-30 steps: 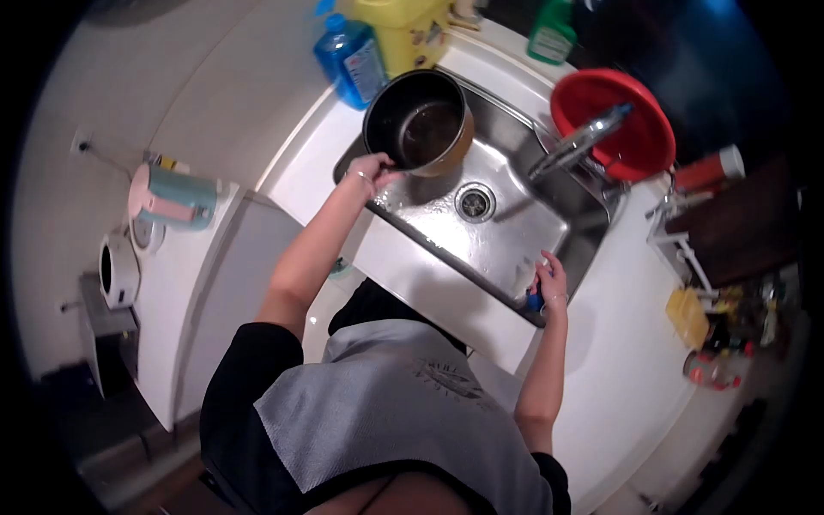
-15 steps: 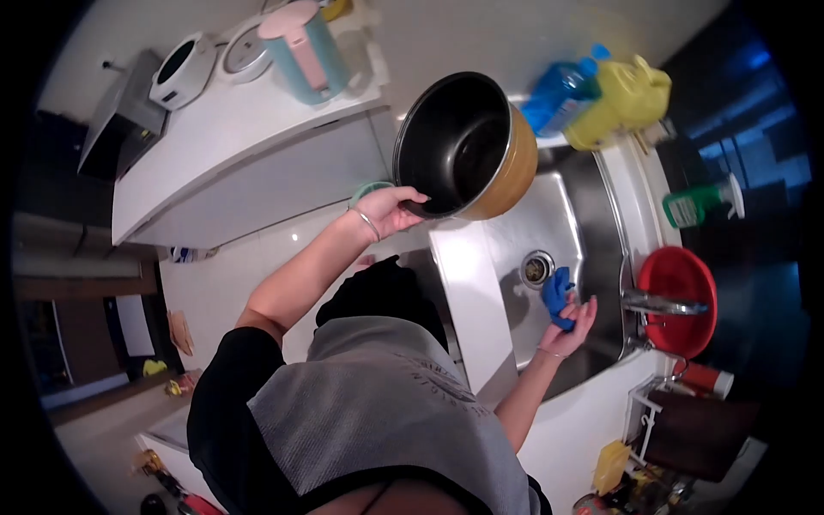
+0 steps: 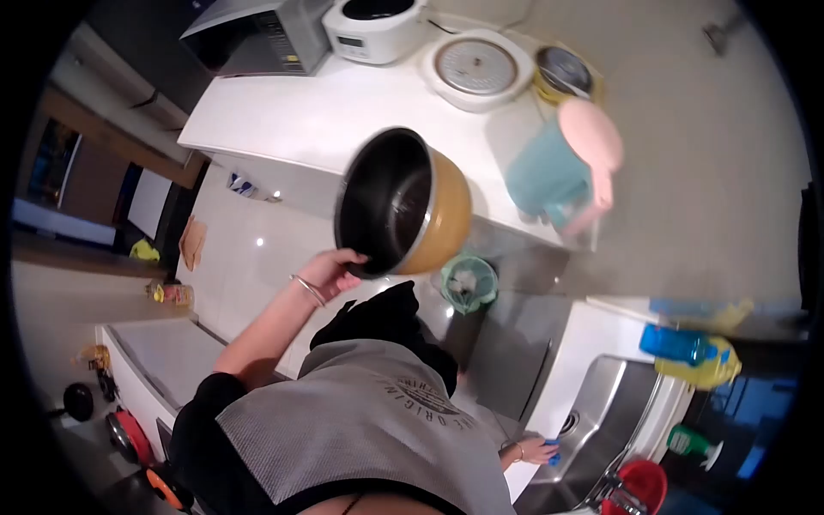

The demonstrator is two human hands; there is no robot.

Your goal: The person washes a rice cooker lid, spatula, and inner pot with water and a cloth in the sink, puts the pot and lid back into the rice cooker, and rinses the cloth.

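Observation:
My left hand (image 3: 330,273) grips the rim of a deep cooking pot (image 3: 451,210), black inside and golden-tan outside. The pot is tilted, its mouth facing left, and is held up between my body and the white counter. Down at the lower right, my right hand (image 3: 534,451) is closed on a blue cloth (image 3: 554,452) at the near edge of the steel sink (image 3: 618,395). Its fingers are small in view and partly hidden.
On the counter (image 3: 283,120) stand a microwave (image 3: 257,39), a white rice cooker (image 3: 373,34), a white appliance with a round metal plate (image 3: 476,69) and a teal-and-pink kettle (image 3: 558,167). A green-lined bin (image 3: 469,283) is on the floor. Bottles (image 3: 678,343) and a red basin (image 3: 644,485) flank the sink.
My view and body have turned left, toward the counter. The pot has moved from beside the sink to in front of the counter, still in my left hand. My right hand keeps the blue cloth.

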